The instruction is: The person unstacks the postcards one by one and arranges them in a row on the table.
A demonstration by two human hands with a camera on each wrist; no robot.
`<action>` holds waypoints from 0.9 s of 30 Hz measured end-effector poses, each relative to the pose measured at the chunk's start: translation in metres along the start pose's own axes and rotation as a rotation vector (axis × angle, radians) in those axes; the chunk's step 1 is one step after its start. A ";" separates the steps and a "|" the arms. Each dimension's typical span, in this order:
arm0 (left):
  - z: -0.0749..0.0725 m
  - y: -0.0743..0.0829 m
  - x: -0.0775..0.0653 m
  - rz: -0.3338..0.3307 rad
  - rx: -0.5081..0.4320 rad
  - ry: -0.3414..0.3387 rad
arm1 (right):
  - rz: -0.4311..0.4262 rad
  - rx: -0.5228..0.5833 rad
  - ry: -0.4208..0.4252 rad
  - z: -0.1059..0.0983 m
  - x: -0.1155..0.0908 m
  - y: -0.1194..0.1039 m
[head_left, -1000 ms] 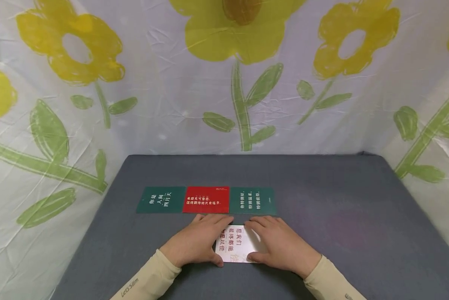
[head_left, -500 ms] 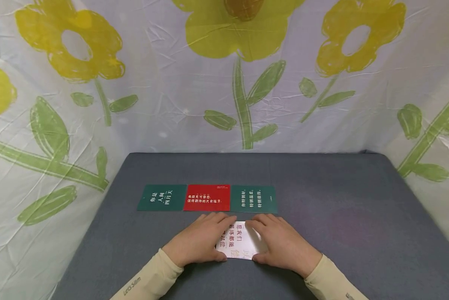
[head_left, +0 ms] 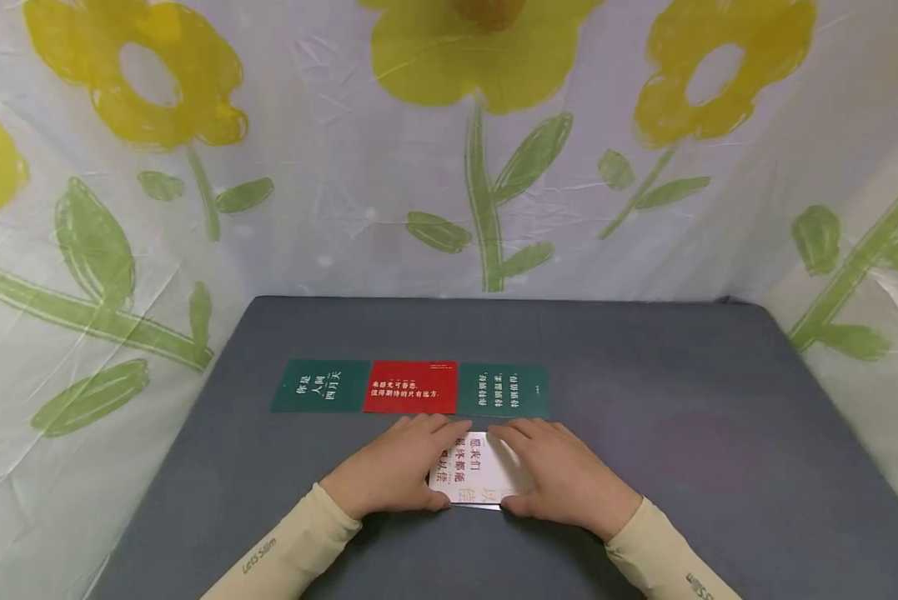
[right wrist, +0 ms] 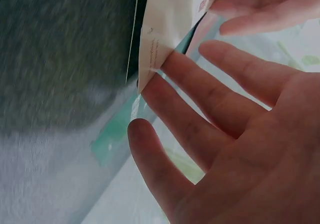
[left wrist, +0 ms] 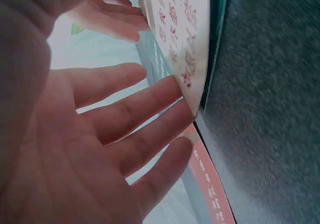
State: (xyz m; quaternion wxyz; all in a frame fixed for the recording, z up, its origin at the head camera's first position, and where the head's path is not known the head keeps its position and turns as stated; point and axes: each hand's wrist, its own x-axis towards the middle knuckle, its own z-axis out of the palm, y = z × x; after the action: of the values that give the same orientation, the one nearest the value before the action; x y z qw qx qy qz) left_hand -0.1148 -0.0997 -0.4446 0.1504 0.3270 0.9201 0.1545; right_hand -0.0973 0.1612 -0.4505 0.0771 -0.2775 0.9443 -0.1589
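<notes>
A white card [head_left: 482,467] with red and gold lettering lies in front of me, held from both sides. My left hand [head_left: 392,467] grips its left end, thumb at the near edge and fingertips at the far edge. On its right end my right hand [head_left: 564,475] has the same hold. A thin pale edge [head_left: 479,506] shows just below the card's near side. Both wrist views show the card [left wrist: 182,33] tilted up, fingertips against one edge. Behind it in the left wrist view is a dark green edge [left wrist: 216,38], apparently another card underneath.
Beyond the hands, a green card [head_left: 321,386], a red card [head_left: 411,387] and another green card [head_left: 504,390] lie side by side in a row. They rest on a grey cloth-covered table [head_left: 644,358]. A flower-printed curtain [head_left: 328,233] hangs behind and at the sides.
The white card has shifted slightly away from me and looks a little raised, with a pale edge now showing under its near side. Both hands keep their hold. The row of cards stays put.
</notes>
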 end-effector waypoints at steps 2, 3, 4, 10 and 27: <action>0.000 0.001 0.003 0.002 0.001 0.013 | 0.011 0.017 0.004 -0.003 -0.001 0.004; 0.000 0.002 0.006 0.006 0.001 0.020 | 0.019 0.023 0.006 -0.005 -0.001 0.006; 0.000 0.004 0.010 0.012 0.006 0.027 | 0.027 0.028 0.010 -0.007 -0.002 0.010; -0.005 0.018 0.046 0.072 0.059 0.061 | 0.078 0.040 0.035 -0.025 -0.013 0.040; 0.004 0.054 0.174 0.096 0.079 0.066 | 0.127 0.056 0.059 -0.063 -0.034 0.143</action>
State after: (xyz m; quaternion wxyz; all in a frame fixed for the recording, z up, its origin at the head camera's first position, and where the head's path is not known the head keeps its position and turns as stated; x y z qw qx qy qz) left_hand -0.2117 0.0540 -0.4582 0.0993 0.3711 0.9132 0.1357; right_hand -0.1554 0.3095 -0.4384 0.0670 -0.2101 0.9571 -0.1880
